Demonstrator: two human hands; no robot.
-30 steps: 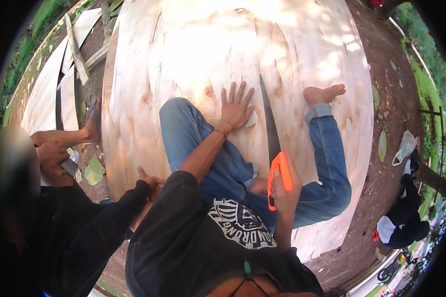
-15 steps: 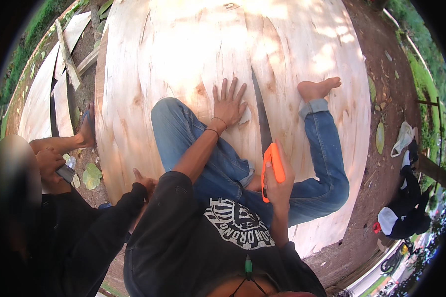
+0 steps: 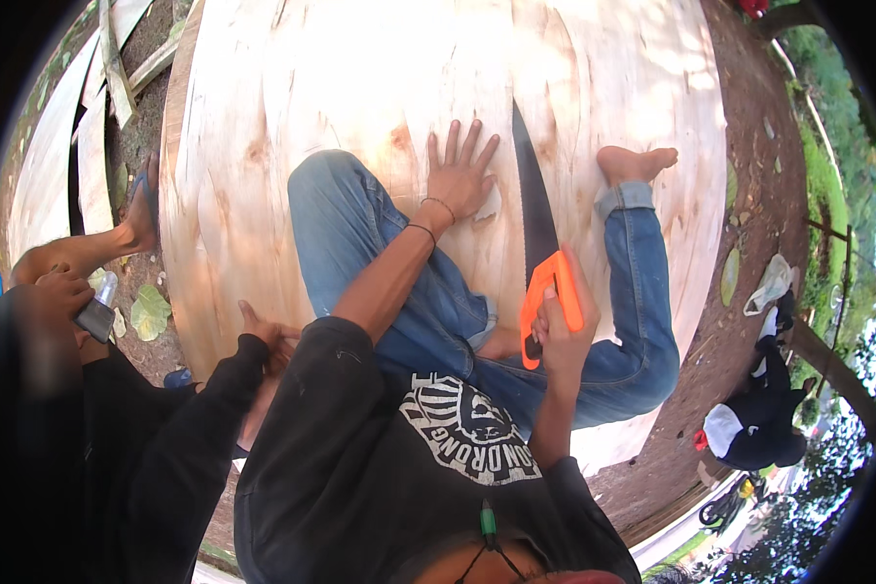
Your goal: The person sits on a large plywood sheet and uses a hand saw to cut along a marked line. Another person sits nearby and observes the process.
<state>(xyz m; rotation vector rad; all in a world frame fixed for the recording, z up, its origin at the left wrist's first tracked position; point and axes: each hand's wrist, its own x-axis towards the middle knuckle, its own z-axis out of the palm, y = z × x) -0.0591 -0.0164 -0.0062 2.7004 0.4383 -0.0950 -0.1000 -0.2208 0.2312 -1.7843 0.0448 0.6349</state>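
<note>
Farther forward than half a second ago, the saw (image 3: 541, 229) also shows more of its blade's broad side. From my remote view, white lettering (image 3: 436, 434) rings an emblem (image 3: 479, 419) on the black shirt (image 3: 331, 467). Dark-bladed, tapering, orange-handled, the saw sits over the plywood sheet (image 3: 224, 214), gripped by the right hand (image 3: 566, 326); the left hand (image 3: 460, 185) lies flat, fingers spread.

open-air work spot: bare soil (image 3: 769, 209) around plywood sheet (image 3: 360, 88), fallen leaves (image 3: 150, 313), green grass (image 3: 823, 200), tree foliage (image 3: 813, 511)
</note>
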